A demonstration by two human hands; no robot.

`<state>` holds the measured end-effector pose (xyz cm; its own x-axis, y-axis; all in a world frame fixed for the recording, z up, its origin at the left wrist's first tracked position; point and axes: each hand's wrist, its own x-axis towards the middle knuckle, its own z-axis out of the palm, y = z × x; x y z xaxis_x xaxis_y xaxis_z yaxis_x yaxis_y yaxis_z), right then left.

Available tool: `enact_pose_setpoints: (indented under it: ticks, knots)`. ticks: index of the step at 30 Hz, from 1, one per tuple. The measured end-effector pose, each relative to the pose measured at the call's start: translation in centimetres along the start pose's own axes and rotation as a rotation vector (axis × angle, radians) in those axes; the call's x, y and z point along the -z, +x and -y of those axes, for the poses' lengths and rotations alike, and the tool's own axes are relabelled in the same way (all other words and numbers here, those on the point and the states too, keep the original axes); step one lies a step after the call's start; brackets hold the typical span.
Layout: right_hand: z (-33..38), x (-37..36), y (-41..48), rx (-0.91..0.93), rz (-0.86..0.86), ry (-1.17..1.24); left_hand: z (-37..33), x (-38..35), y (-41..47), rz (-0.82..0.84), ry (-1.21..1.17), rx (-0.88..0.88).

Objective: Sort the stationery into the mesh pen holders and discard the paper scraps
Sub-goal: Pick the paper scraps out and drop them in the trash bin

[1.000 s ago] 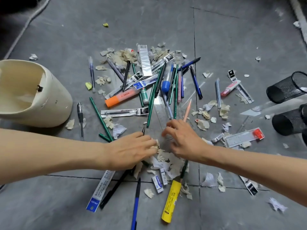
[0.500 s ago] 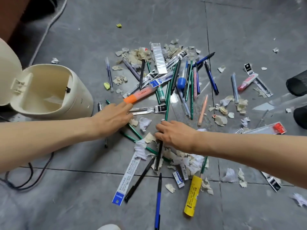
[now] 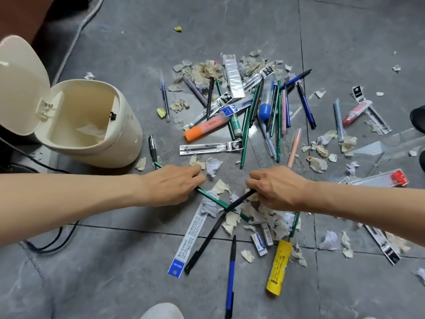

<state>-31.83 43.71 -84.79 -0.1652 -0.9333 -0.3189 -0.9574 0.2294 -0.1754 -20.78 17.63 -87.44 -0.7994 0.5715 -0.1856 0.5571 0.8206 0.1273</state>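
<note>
**Head view.**
- Mesh pen holder (image 3: 418, 118): far right of the cream bin (image 3: 119, 146). It is cut off by the frame edge, and only a dark sliver shows, with no mesh discernible.
- Left hand (image 3: 170, 184): just right of the bin's base, fingers curled round a green pencil (image 3: 208, 196). The pencil's middle is hidden under the hand.
- Right hand (image 3: 276, 187): further right of the bin, fingers pinching the end of a black pen (image 3: 240, 201). Paper scraps (image 3: 264, 218) lie partly beneath the palm.
- Bin: lid up.
- Grey floor (image 3: 147, 93): a strip separates the bin from the stationery heap.
</note>
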Motion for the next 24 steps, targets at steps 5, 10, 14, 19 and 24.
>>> enact_pose_setpoints:
  ticks: [5, 10, 14, 19, 24]
  knots:
    - [1.7, 0.0, -0.8, 0.034, 0.041, 0.060, -0.7, 1.1, 1.4, 0.127, -0.099, 0.121]
    - [2.9, 0.4, -0.7, -0.078, -0.030, 0.081, -1.2, 3.9, 2.5, 0.331, -0.256, 0.175]
    - [2.2, 1.7, -0.6, -0.265, -0.034, 0.075, -1.0, 5.1, 2.6, 0.182, -0.449, 0.237]
    - [0.8, 3.1, -0.5, -0.436, -0.095, 0.177, -0.4, 5.7, 3.5, 0.092, -0.598, 0.363]
    - [-0.4, 3.9, 0.7, -0.776, -0.179, 0.960, 1.4, 5.5, 6.3, -0.091, -0.830, 0.809]
